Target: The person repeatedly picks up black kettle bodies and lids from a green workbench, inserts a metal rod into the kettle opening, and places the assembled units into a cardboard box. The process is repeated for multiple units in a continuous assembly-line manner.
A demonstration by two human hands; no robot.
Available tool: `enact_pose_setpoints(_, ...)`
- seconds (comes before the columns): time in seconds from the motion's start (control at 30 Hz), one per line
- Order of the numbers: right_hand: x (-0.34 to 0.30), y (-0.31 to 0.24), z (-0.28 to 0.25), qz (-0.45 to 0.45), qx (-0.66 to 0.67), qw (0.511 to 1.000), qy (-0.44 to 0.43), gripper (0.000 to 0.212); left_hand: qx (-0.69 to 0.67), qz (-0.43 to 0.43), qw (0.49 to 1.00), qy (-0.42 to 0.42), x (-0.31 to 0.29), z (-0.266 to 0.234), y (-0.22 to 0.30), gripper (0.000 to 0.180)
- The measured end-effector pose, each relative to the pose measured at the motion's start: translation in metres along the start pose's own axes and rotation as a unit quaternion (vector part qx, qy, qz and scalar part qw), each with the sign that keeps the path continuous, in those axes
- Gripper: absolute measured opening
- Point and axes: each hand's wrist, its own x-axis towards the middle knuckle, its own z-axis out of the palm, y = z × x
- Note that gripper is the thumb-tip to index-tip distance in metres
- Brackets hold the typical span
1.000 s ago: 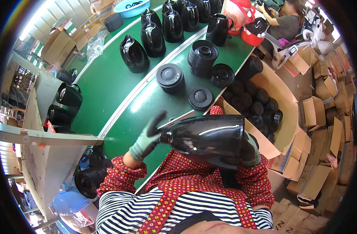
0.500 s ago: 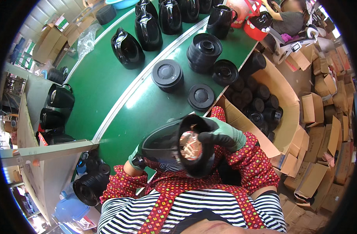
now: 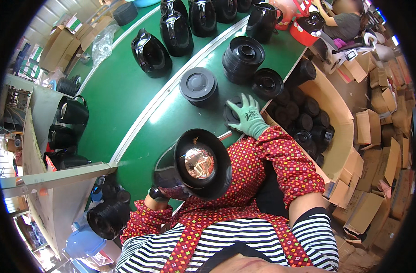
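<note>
A glossy black jug (image 3: 164,170) is tilted in front of me, its wide round opening turned up and a shiny copper-coloured dome visible inside. My left hand (image 3: 159,194) supports the jug from the left; most of its fingers are hidden behind the body. My right hand (image 3: 249,117), in a green glove, lies with fingers spread over a round black disc (image 3: 229,113) on the green table (image 3: 139,136). Beyond it stand a stack of black discs (image 3: 198,86), a taller stack of ringed black parts (image 3: 243,59), and a single black ring-shaped part (image 3: 268,83).
Several black jugs (image 3: 151,53) stand at the far side. A carton (image 3: 340,123) of black cylindrical parts adjoins the table on my right, with many boxes (image 3: 371,168) beyond. More jugs (image 3: 72,111) lie at left. Another person (image 3: 346,26) sits at far right.
My right hand has left the jug's opening and reached forward onto the black disc. The jug has shifted left and its opening now faces up more.
</note>
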Motion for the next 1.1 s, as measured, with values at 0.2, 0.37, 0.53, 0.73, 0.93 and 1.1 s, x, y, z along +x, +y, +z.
enact_pose_setpoints(0.2, -0.084, -0.022, -0.072, -0.063, 0.348, 0.905, 0.235, 0.087, 0.001, 0.017, 1.000, -0.015, 0.006, 0.014, -0.006, 0.054)
enact_pose_setpoints(0.37, -0.183, -0.072, -0.140, -0.109, 0.435, 0.873, 0.190, 0.102, 0.009, 0.030, 0.998, -0.048, 0.012, 0.035, -0.004, 0.052)
enact_pose_setpoints(0.53, -0.220, -0.075, -0.135, -0.106, 0.486, 0.838, 0.224, 0.095, 0.027, 0.042, 0.995, -0.083, 0.012, 0.055, 0.002, 0.050)
enact_pose_setpoints(0.73, -0.243, -0.072, -0.132, -0.138, 0.458, 0.840, 0.254, 0.095, 0.058, 0.044, 0.986, -0.152, 0.015, 0.076, 0.017, 0.048)
enact_pose_setpoints(0.93, -0.254, -0.082, -0.131, -0.066, 0.584, 0.759, 0.280, 0.081, 0.186, 0.140, 0.968, -0.095, 0.014, 0.092, 0.035, 0.045)
enact_pose_setpoints(1.1, -0.243, -0.056, -0.118, 0.103, 0.818, 0.563, 0.055, 0.071, 0.477, 0.385, 0.787, 0.067, 0.018, 0.088, 0.063, 0.040)
